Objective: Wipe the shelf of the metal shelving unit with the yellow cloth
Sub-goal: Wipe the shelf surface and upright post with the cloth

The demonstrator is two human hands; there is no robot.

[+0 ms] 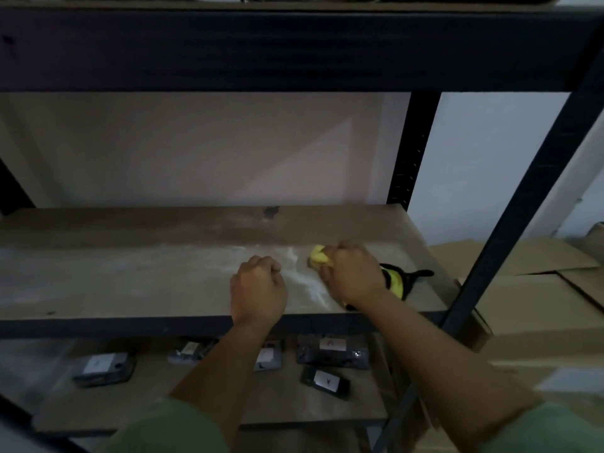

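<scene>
Head view: we see the right hand (351, 277) curled round the yellow cloth (318, 256), which it presses onto the shelf (130, 273) near the right end. The left hand (258, 291) rests beside it on the shelf as a fist, fingers curled and holding nothing. A pale dust streak (304, 279) lies between them. Dark packets (331, 351) sit on the lower shelf.

Green short sleeves (170, 429), bare forearms
</scene>
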